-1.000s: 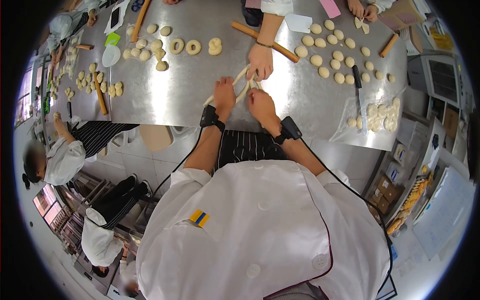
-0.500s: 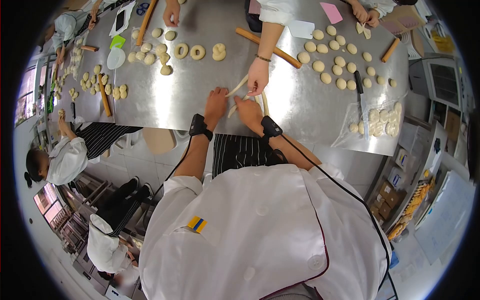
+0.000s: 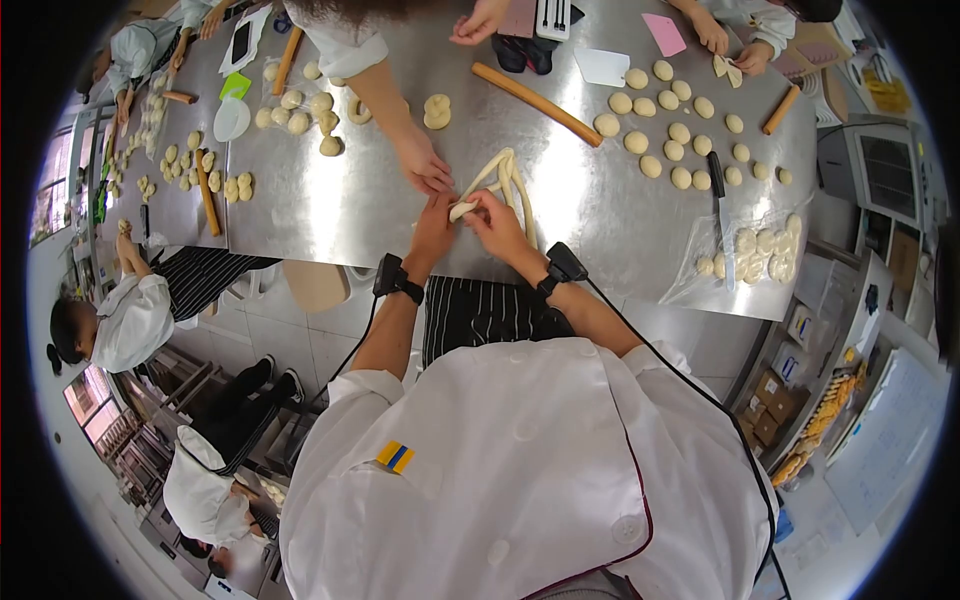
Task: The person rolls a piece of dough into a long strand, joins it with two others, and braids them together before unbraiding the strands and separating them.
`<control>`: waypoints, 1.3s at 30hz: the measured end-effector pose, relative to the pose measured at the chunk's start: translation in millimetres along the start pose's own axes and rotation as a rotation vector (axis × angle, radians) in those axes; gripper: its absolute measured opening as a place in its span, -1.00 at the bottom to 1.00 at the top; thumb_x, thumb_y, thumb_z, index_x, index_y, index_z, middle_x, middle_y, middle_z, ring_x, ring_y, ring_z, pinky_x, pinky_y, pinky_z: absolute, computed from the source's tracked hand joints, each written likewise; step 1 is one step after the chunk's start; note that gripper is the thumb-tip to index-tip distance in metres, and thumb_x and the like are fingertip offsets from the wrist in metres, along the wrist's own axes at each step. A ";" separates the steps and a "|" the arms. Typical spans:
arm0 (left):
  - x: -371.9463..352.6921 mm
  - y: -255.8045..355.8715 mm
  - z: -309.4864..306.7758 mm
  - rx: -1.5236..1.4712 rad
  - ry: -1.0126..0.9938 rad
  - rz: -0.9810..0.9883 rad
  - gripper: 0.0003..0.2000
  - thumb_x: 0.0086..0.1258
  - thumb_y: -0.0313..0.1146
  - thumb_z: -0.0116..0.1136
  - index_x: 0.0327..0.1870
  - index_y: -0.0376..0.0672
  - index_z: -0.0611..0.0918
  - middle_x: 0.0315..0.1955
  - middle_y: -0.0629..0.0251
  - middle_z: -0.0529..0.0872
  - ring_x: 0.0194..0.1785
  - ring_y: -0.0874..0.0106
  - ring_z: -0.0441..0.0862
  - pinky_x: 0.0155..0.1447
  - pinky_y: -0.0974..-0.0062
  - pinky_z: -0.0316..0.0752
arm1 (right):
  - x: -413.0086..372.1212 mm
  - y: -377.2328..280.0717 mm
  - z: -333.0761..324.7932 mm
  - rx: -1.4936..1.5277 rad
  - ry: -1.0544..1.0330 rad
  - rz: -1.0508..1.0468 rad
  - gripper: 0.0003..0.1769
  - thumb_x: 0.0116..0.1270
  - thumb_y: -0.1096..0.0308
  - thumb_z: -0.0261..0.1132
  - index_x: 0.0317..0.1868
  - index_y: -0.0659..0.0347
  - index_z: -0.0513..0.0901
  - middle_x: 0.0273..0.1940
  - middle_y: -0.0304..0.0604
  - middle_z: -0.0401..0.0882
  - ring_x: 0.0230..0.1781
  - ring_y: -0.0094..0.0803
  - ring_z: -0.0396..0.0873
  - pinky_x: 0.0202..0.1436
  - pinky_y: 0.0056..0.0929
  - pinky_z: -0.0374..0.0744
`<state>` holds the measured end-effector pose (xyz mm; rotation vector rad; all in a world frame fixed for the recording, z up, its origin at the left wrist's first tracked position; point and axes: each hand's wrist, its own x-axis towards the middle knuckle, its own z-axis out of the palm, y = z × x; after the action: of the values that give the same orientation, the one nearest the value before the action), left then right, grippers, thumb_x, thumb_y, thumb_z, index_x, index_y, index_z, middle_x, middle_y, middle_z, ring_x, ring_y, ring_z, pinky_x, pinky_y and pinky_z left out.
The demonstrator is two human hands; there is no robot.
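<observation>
Long dough strands (image 3: 509,172) lie crossed on the steel table in front of me, looped at the far end. My right hand (image 3: 498,228) pinches a thick end of the dough, fingers closed round it. Just left of it, my left hand (image 3: 433,228) has its fingers bent against the same end; its fingertips are partly hidden. A co-worker's hand (image 3: 424,165) reaches from across the table, right beside my left fingers. Another hand of that person (image 3: 482,22) is raised over the far side. One strand trails down past my right wrist.
A rolling pin (image 3: 535,104) lies beyond the dough. Several dough balls (image 3: 679,132) and a knife (image 3: 722,215) are at right, beside bagged dough (image 3: 765,248). A knotted dough piece (image 3: 437,112) sits at far left. The steel table (image 3: 350,215) ends just before my waist.
The co-worker's hand has left the strands and moved left, beside my left hand. My hands have drawn together on a dough end. The strands now show a loop at the top.
</observation>
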<state>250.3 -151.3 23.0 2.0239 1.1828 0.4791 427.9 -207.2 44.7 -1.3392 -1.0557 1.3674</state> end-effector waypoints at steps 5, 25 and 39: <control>-10.8 29.7 18.2 -0.540 -0.051 -0.444 -0.77 0.60 -0.48 0.13 0.19 -0.22 0.61 -0.22 0.24 0.72 -0.29 0.41 0.71 -0.21 0.38 0.60 | 2.6 -7.9 -2.1 0.153 -0.024 0.018 -0.72 0.53 0.58 0.31 0.18 0.28 0.53 -0.03 -0.11 0.78 -0.09 -0.42 0.79 0.00 -0.41 0.71; -45.9 29.5 115.9 -0.591 -0.182 -0.232 -0.49 0.54 -0.28 0.34 0.42 -0.27 0.49 0.30 0.11 0.63 0.38 0.23 0.57 0.46 0.20 0.44 | 6.8 -14.5 24.1 0.433 0.071 0.085 -0.82 0.54 0.54 0.34 0.07 0.27 0.56 -0.22 -0.29 0.63 -0.23 -0.60 0.67 -0.15 -0.54 0.71; -61.8 73.1 58.2 -0.237 -0.211 -0.284 -0.71 0.46 -0.33 0.26 0.09 -0.29 0.68 -0.05 -0.10 0.84 0.11 -0.14 0.77 0.12 0.04 0.66 | 7.2 6.6 32.2 0.220 0.034 0.330 -0.74 0.50 0.49 0.35 0.15 0.24 0.60 -0.21 -0.14 0.73 -0.22 -0.42 0.76 -0.19 -0.42 0.78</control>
<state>298.5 -250.6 41.7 1.6302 1.1976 0.2452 395.6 -200.7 38.0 -1.4065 -0.6568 1.6440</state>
